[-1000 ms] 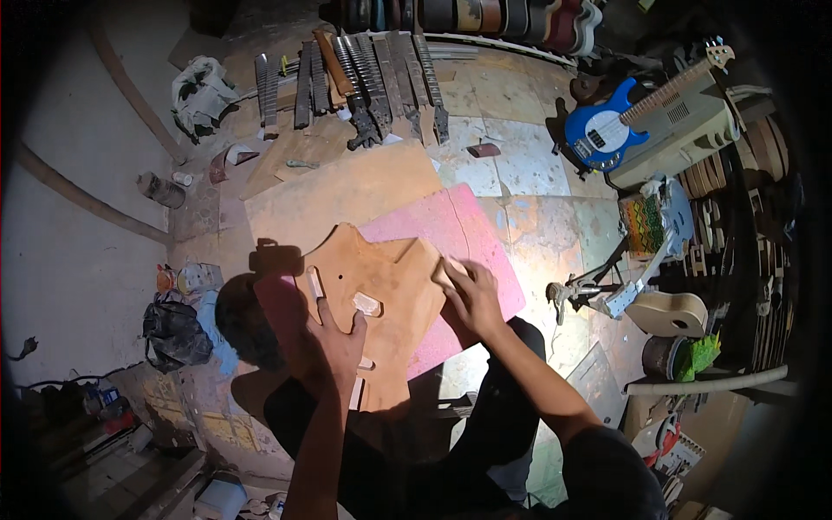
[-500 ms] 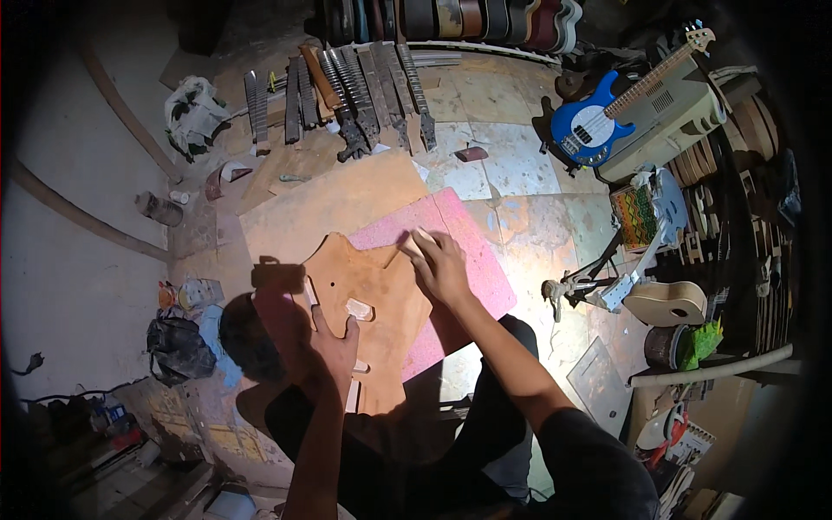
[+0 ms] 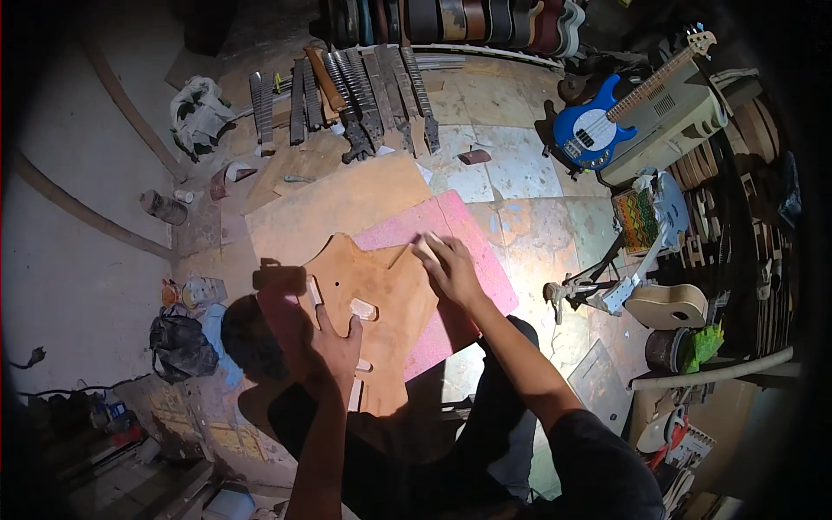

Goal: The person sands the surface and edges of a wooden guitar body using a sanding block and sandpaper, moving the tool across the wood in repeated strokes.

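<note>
Right-hand fingers (image 3: pixel 445 252) grip a pale block (image 3: pixel 424 245) far right at the wooden body (image 3: pixel 392 295); left-hand fingers (image 3: pixel 323 318) rest apart on its left.

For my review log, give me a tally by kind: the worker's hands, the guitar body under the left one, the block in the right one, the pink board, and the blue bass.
Hands: 2 (left hand, right hand)
Wooden guitar body: 1
Small pale block: 1
Pink board: 1
Blue bass guitar: 1
Total: 6

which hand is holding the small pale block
The right hand: it alone holds the small pale block, while the left hand rests on the wooden guitar body.
</note>
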### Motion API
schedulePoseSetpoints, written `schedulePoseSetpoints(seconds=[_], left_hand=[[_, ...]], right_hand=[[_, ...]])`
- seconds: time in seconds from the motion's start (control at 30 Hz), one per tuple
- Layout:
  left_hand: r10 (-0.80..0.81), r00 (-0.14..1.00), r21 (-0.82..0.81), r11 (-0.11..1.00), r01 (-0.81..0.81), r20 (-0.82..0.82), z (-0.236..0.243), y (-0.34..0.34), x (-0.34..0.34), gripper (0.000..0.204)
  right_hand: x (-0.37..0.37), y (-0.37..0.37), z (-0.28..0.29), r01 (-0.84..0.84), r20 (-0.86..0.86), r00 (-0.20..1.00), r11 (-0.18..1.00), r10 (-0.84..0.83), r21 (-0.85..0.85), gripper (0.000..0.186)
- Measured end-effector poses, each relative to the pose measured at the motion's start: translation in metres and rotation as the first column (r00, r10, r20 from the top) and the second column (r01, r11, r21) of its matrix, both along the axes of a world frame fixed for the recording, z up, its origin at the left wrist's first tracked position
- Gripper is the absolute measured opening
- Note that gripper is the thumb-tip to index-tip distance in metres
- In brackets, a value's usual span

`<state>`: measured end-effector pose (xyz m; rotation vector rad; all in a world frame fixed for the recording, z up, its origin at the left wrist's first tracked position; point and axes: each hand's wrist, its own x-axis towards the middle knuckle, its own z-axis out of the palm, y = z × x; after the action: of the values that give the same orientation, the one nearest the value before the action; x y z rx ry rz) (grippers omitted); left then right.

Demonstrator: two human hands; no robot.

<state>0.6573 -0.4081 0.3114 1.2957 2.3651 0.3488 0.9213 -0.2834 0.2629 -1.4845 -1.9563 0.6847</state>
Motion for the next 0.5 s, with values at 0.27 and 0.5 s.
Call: schedulePoseSetpoints(seconds=[0.27,0.5], left_hand=[[0.011,1.000,0.047,0.999,-0.012,0.015,-0.016,0.000,-0.001,0.079],[-0.062,0.941,0.163,0.979,0.122,-0.332,-0.023,-0.016,-0.014,0.080]], right_hand=[[-0.006,0.013,-0.003,0.037,0.010,0.999,0.999,-0.037,0.031,0.053],[0.015,-0.055,-0.005,-0.004,-0.078,0.997,0.995,-0.003,-0.096,0.054]])
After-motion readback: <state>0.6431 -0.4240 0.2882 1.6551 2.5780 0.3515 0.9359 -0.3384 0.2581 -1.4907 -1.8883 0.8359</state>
